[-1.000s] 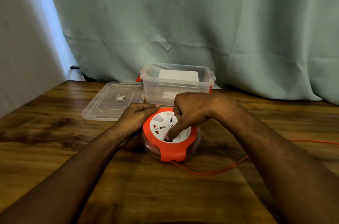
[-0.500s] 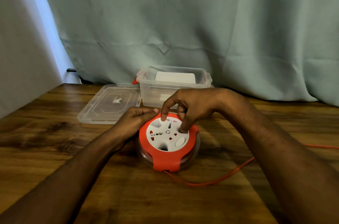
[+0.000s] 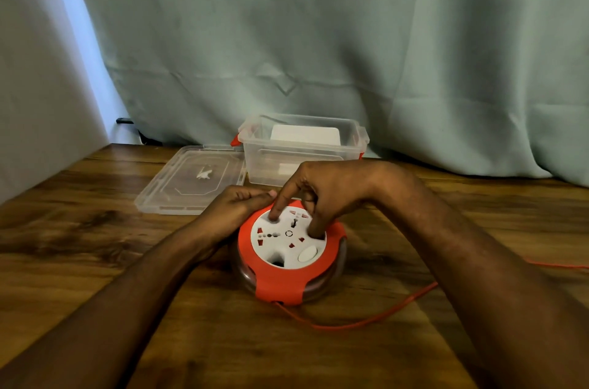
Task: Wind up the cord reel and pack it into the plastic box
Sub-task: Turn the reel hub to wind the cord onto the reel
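Spanning wooden table (image 3: 95, 261), green curtain (image 3: 350, 38)

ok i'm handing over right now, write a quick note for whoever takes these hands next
Left hand: curled against the far-left edge of the round orange-and-white cord reel, bracing it.
Right hand: fingers set in recesses of the reel's white face.
Thin orange cord trails off right across the wooden table, so winding isn't finished.
Clear plastic box stands open behind the reel, its clear lid flat to its left.
Left: finish winding, put the reel in the box.
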The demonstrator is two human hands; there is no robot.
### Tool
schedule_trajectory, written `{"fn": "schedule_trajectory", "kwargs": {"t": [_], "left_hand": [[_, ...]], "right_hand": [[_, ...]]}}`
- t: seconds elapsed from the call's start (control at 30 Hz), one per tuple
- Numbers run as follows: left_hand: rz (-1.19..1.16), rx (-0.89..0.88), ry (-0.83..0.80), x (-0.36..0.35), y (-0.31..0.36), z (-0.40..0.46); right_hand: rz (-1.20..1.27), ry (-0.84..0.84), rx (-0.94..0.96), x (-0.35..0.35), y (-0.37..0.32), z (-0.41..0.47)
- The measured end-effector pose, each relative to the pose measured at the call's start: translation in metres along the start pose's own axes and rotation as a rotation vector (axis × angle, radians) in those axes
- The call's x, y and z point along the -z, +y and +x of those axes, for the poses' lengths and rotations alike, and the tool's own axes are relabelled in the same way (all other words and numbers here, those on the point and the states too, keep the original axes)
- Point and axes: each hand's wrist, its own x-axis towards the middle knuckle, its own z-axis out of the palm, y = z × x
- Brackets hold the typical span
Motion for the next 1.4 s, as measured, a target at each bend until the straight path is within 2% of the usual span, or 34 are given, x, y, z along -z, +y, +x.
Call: {"fn": "schedule_trajectory", "kwargs": {"t": [0.3,0.6,0.7,0.9,1.07,1.23,1.4], "left_hand": [[-0.038,0.021,0.068,-0.001,-0.002,0.002],[-0.007,0.021,0.072,-0.001,-0.003,0.005],[0.010,0.008,0.080,-0.001,-0.002,0.006],[-0.002,-0.019,0.076,0.000,-0.005,0.006],[-0.061,-0.056,-0.029,-0.001,-0.006,0.006],[-0.023,-0.140,0.025,-0.005,-0.004,0.008],[-0.004,-0.101,0.005,-0.005,-0.006,0.009]], "right_hand": [[-0.094,0.102,-0.119,-0.004,-0.005,0.001],[-0.183,0.073,-0.193,-0.009,-0.017,0.006],[-0.138,0.072,-0.218,-0.011,-0.018,0.007],[-0.033,0.003,-0.168,-0.006,-0.013,0.001],[-0.016,0.114,-0.009,0.009,0.005,-0.009],[-0.040,0.069,0.016,0.006,0.008,-0.004],[-0.083,0.012,-0.014,0.005,0.008,-0.005]]}}
